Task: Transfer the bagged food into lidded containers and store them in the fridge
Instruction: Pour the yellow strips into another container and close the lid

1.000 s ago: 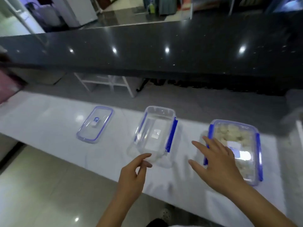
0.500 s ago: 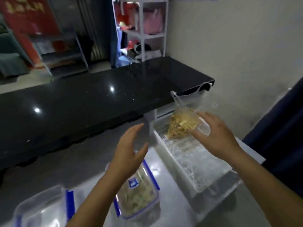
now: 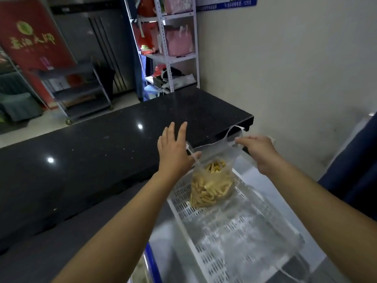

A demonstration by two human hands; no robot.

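Left of centre, the left hand (image 3: pixel 173 152) has fingers spread straight above the black bench (image 3: pixel 102 152), its thumb hooking one handle of the clear bag (image 3: pixel 212 180) of yellow food strips. The bag sits mid-frame in the white perforated basket (image 3: pixel 230 240). To the right, the right hand (image 3: pixel 259 152) pinches the other handle.
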